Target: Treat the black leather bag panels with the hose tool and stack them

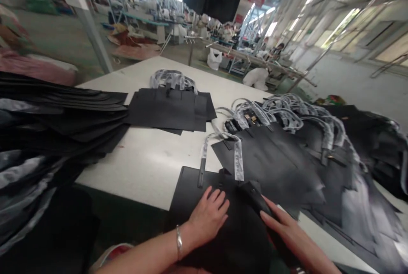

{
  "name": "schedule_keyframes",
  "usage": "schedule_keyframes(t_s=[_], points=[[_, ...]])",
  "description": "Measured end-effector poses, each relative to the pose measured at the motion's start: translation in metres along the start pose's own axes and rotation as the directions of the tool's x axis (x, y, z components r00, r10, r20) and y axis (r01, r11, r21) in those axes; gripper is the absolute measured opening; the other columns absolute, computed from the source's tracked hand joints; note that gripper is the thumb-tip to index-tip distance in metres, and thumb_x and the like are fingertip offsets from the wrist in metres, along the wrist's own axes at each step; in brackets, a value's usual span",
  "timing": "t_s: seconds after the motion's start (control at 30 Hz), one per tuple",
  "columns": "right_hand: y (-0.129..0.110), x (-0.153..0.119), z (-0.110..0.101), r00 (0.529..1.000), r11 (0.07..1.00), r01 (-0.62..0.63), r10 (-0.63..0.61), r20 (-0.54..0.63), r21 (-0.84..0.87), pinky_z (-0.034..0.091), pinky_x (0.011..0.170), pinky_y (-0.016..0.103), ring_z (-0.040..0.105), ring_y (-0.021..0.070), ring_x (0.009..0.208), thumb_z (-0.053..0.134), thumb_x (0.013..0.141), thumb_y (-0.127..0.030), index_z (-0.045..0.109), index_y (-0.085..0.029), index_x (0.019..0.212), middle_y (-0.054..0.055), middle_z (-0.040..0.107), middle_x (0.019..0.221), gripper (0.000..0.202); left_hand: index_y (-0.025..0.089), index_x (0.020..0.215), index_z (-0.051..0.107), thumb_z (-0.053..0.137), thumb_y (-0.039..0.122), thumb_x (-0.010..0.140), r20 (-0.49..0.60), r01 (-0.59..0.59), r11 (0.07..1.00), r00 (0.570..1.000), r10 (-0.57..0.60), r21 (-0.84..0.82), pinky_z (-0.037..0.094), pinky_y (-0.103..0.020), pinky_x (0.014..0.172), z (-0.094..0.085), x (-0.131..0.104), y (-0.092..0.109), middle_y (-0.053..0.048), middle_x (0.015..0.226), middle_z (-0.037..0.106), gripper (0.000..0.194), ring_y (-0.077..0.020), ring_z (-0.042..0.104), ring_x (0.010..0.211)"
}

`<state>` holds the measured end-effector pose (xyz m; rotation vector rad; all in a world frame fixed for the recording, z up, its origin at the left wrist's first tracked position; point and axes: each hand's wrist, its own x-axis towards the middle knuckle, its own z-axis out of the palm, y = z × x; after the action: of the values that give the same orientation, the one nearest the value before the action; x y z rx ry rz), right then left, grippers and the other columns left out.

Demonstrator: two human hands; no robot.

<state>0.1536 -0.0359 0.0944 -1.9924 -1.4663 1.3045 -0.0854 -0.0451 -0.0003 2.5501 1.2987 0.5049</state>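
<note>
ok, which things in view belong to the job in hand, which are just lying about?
Job, likely:
- black panel under the left hand
- plastic-wrapped handle at its top edge
- dark long item, unclear what, in the right hand

Lying about, apparently:
- white bag
- pink bundle

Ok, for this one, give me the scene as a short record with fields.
Left hand: spread on a black panel, bracelet at the wrist; hand near the panel's top edge
Right hand: holding a dark elongated piece, exact kind unclear
Handle: plastic-wrapped loop at the panel's top edge
Surface: white table
Table, left: stacked black sheets
Table, far middle: black panels with wrapped handles
Table, right: larger black pile, also with wrapped handles
</note>
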Motion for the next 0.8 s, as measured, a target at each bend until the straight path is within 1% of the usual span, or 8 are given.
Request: schedule_keyframes(t_s=[0.13, 0.23, 0.33, 0.4, 0.5, 0.57, 0.67, 0.8], points=[[-0.009, -0.003, -0.001, 0.981, 0.994, -0.11, 0.104, 0.162, 0.028, 0.047, 0.05, 0.026, 0.065, 0.0194, 0.06, 0.058, 0.081, -0.054, 0.046, -0.024, 0.143, 0.0, 0.074, 0.076, 0.071, 0.02, 0.129, 0.053, 0.046, 0.036, 0.097, 0.0, -0.025, 1.0, 1.0, 0.025, -0.007, 0.025, -0.049, 0.113, -0.002, 0.002, -0.003, -0.011, 0.134, 0.055, 0.037, -0.0262, 0.044, 0.128], [-0.011, 0.001, 0.0, 0.974, 0.991, -0.119, 0.105, 0.201, 0.06, 0.042, 0.043, 0.024, 0.058, 0.0162, 0.048, 0.059, 0.081, -0.052, 0.045, -0.024, 0.144, -0.003, 0.067, 0.061, 0.07, 0.02, 0.13, 0.053, 0.045, 0.035, 0.097, 0.008, -0.033, 0.999, 0.999, 0.033, -0.02, 0.025, -0.05, 0.113, -0.002, 0.004, -0.005, -0.012, 0.134, 0.054, 0.037, -0.0266, 0.045, 0.128], [-0.014, 0.009, 0.005, 0.986, 0.987, -0.086, 0.064, 0.157, 0.137, 0.042, 0.043, 0.024, 0.056, 0.0147, 0.046, 0.06, 0.082, -0.05, 0.046, -0.023, 0.141, -0.005, 0.061, 0.058, 0.067, 0.02, 0.13, 0.053, 0.045, 0.036, 0.097, 0.003, -0.02, 0.999, 1.0, 0.021, -0.025, 0.024, -0.05, 0.113, -0.002, 0.003, -0.005, -0.011, 0.136, 0.054, 0.037, -0.0268, 0.044, 0.128], [-0.018, 0.016, 0.004, 0.997, 0.979, -0.061, 0.049, 0.063, 0.196, 0.044, 0.043, 0.024, 0.056, 0.0142, 0.046, 0.06, 0.081, -0.049, 0.044, -0.021, 0.142, -0.006, 0.059, 0.058, 0.069, 0.02, 0.13, 0.052, 0.045, 0.035, 0.096, -0.005, -0.02, 0.999, 1.0, 0.02, -0.026, 0.024, -0.049, 0.113, -0.001, 0.001, -0.004, -0.011, 0.136, 0.053, 0.037, -0.0264, 0.044, 0.128], [-0.021, 0.024, -0.009, 0.99, 0.978, 0.02, 0.009, -0.138, 0.207, 0.046, 0.045, 0.025, 0.055, 0.0137, 0.046, 0.062, 0.08, -0.048, 0.043, -0.019, 0.141, -0.006, 0.057, 0.057, 0.07, 0.019, 0.128, 0.053, 0.044, 0.032, 0.096, -0.017, -0.031, 0.999, 0.999, 0.031, -0.016, 0.024, -0.049, 0.113, -0.002, 0.002, -0.002, -0.013, 0.134, 0.053, 0.036, -0.0266, 0.045, 0.126], [-0.019, 0.025, -0.021, 0.981, 0.978, 0.049, -0.009, -0.193, 0.202, 0.047, 0.045, 0.025, 0.055, 0.0134, 0.047, 0.062, 0.081, -0.048, 0.043, -0.019, 0.141, -0.006, 0.056, 0.058, 0.07, 0.017, 0.121, 0.056, 0.046, 0.027, 0.094, -0.013, -0.023, 1.0, 1.0, 0.022, -0.012, 0.025, -0.048, 0.112, 0.0, 0.009, 0.0, -0.013, 0.126, 0.058, 0.031, -0.0264, 0.049, 0.119], [-0.012, 0.018, -0.035, 0.99, 0.971, -0.034, 0.064, -0.122, 0.236, 0.047, 0.043, 0.025, 0.055, 0.0135, 0.047, 0.064, 0.081, -0.046, 0.04, -0.019, 0.142, -0.006, 0.055, 0.06, 0.071, 0.015, 0.114, 0.058, 0.048, 0.021, 0.091, -0.007, -0.009, 0.999, 1.0, 0.008, -0.042, 0.03, -0.041, 0.11, 0.006, 0.027, 0.004, -0.011, 0.118, 0.06, 0.027, -0.0245, 0.053, 0.112], [-0.002, 0.007, -0.037, 0.978, 0.949, -0.197, 0.209, -0.023, 0.247, 0.044, 0.04, 0.024, 0.056, 0.0134, 0.046, 0.062, 0.083, -0.042, 0.04, -0.02, 0.14, -0.004, 0.056, 0.063, 0.065, 0.014, 0.129, 0.049, 0.052, 0.033, 0.091, -0.005, -0.016, 0.994, 1.0, 0.015, -0.104, 0.035, -0.039, 0.105, 0.018, 0.05, 0.007, -0.013, 0.136, 0.051, 0.043, -0.0276, 0.046, 0.123]])
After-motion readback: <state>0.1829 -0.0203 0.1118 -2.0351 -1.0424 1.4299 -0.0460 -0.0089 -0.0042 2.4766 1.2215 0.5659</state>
